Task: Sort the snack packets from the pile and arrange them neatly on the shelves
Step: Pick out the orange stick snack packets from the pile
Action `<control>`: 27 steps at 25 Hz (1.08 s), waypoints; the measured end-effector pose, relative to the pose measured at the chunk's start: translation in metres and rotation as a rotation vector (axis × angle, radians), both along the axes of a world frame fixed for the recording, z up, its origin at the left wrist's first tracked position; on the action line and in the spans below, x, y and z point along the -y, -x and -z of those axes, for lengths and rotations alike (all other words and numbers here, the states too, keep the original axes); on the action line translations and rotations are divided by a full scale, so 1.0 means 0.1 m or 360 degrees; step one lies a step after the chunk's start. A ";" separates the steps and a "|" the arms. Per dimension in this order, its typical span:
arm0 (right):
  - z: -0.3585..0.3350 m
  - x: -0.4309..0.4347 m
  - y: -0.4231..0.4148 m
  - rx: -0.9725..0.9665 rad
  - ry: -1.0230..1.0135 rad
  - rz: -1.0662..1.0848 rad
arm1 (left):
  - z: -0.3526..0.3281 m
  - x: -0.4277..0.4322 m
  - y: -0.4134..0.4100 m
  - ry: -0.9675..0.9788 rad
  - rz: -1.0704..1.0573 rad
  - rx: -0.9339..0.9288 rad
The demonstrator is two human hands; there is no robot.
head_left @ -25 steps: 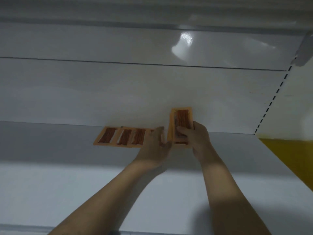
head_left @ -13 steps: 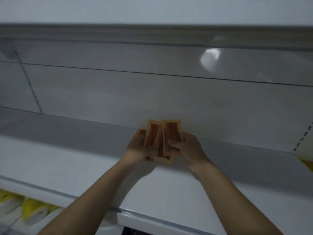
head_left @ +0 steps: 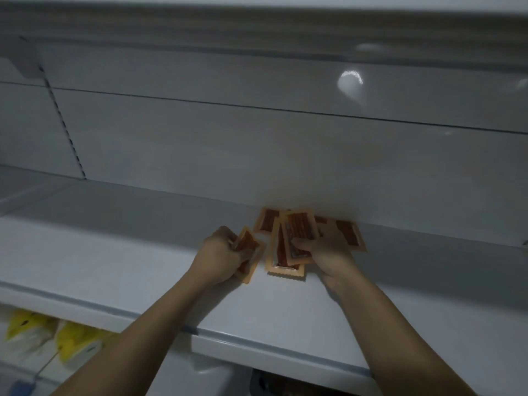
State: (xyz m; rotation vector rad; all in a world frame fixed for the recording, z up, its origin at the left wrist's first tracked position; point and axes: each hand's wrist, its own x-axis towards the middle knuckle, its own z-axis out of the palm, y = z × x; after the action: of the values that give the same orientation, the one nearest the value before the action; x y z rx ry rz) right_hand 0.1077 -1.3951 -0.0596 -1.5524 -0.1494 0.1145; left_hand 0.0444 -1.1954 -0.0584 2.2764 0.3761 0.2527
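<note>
Both hands are up on the white shelf (head_left: 114, 267). The left hand (head_left: 220, 257) curls round one orange snack packet (head_left: 248, 244), tilted on its edge. Just beside it, the right hand (head_left: 331, 254) pinches a fan of orange packets (head_left: 300, 232), thumb across the top one, the lowest touching the shelf. More packets (head_left: 350, 234) peek out behind, close to the grey back panel (head_left: 257, 152); loose or held, I can't tell. Down at lower left, blurred yellow bags (head_left: 74, 341).
</note>
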 end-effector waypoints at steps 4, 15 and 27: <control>0.15 -0.03 0.18 -0.0024 0.0099 0.0071 | 0.09 0.01 0.07 -0.0959 0.0041 0.0034; 0.11 -0.04 0.32 0.0031 -0.0206 0.0082 | 0.02 0.03 -0.21 0.0101 0.0728 0.0027; 0.19 -0.04 0.33 0.0375 0.1298 0.0479 | 0.26 -0.13 -0.05 -0.0891 0.0871 0.0539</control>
State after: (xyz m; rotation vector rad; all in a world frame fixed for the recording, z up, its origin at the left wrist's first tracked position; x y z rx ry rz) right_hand 0.0751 -1.3912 -0.0782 -2.3816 -0.0494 -0.2828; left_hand 0.0495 -1.1821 -0.0843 2.7000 -0.5571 0.4919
